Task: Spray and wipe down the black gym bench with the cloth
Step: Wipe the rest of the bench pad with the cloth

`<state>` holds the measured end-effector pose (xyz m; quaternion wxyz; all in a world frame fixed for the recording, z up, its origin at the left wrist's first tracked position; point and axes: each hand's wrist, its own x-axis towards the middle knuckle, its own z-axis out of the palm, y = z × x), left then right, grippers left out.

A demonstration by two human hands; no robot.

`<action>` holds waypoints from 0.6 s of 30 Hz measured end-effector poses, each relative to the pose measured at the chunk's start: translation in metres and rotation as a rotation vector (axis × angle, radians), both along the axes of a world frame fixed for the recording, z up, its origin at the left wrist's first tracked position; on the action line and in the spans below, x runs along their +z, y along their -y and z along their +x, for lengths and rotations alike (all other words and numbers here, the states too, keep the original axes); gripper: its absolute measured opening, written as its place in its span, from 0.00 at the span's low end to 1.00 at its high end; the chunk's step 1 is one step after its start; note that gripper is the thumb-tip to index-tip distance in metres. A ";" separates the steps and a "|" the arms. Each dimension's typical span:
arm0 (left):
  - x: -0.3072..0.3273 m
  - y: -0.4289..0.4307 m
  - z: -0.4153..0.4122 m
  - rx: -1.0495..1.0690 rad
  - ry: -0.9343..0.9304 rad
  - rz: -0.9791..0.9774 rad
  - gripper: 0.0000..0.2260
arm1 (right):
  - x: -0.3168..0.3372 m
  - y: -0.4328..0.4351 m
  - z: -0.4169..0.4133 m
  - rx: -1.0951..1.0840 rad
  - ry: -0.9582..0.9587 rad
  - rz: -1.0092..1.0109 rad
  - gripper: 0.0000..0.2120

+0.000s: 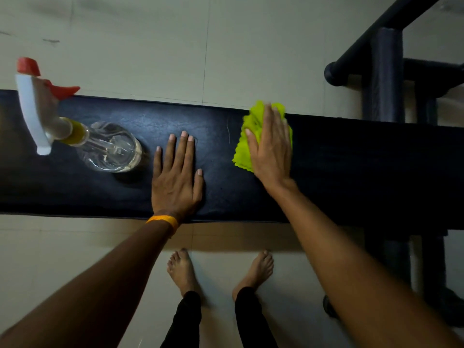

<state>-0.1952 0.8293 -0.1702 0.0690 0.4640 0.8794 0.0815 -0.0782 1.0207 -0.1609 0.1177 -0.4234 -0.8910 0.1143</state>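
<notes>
- Now your right hand (272, 144) lies flat, fingers together, pressing the green cloth (244, 146) onto the black bench (351, 159).
- Your left hand (175, 177) rests flat and empty, fingers spread, beside the spray bottle (105, 146).

Dim light falls on pale floor tiles (226, 46) beside a dark metal frame (386, 76).

A small workout room, likely in a home: a padded black bench (326, 167) crosses a pale tiled floor (150, 46), with a dark metal equipment frame (386, 76) rising behind the bench's right end.
</notes>
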 end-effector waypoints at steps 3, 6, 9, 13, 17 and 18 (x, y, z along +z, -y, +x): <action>0.000 0.000 0.001 -0.004 -0.001 -0.013 0.31 | -0.001 0.049 0.018 0.145 0.032 0.089 0.28; 0.002 0.002 0.000 -0.005 0.001 -0.017 0.31 | -0.004 0.041 0.050 0.485 0.061 0.130 0.24; 0.003 0.001 0.000 -0.015 0.015 -0.027 0.31 | -0.006 0.004 0.085 0.268 0.072 0.141 0.23; 0.003 0.000 0.001 -0.011 0.007 -0.056 0.31 | 0.002 0.030 0.098 -0.295 -0.018 0.028 0.24; 0.003 0.001 0.000 -0.020 0.011 -0.049 0.31 | 0.002 0.107 0.071 -0.031 -0.010 -0.001 0.26; 0.004 0.001 0.000 -0.021 0.015 -0.044 0.31 | 0.000 0.104 0.076 0.202 0.020 0.021 0.25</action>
